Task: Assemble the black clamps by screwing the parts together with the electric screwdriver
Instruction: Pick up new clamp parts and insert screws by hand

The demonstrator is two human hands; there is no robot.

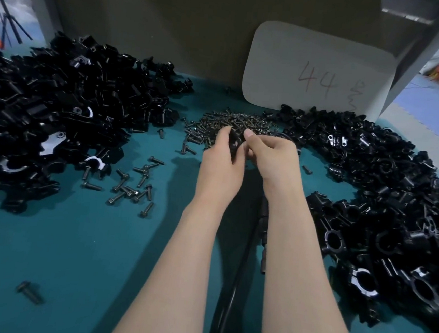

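My left hand and my right hand meet at the table's middle and together grip one small black clamp part, which their fingers mostly hide. Just behind them lies a heap of dark screws. A big pile of loose black clamp parts fills the left side. Another pile of black clamps curves along the right. A black cable with a slim black tool piece runs under my forearms; the electric screwdriver itself is hidden.
The teal table cover bears scattered screws left of my arms and one lone screw at the front left. A white card marked 44 leans against the brown back wall.
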